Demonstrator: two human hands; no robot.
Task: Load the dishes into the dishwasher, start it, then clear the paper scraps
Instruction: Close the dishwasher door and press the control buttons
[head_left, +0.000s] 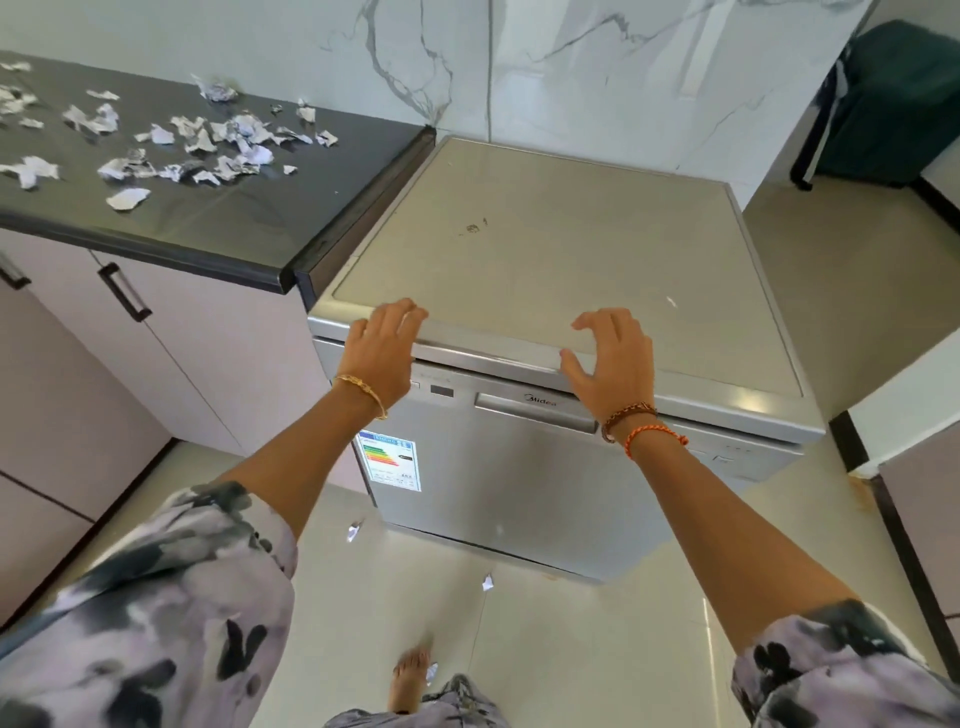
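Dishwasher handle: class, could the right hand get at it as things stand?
Probably yes. The right hand hovers at the dishwasher's front edge, just above the handle, with nothing between them.

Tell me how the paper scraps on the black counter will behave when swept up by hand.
The paper scraps look torn and crumpled, so probably very light and floppy. On the glossy counter they should slide easily. Being many and loose, some may scatter, like the scrap on the floor.

Paper scraps (156, 137) on counter (249, 228), left of dishwasher (545, 260); bin (893, 104) behind right.
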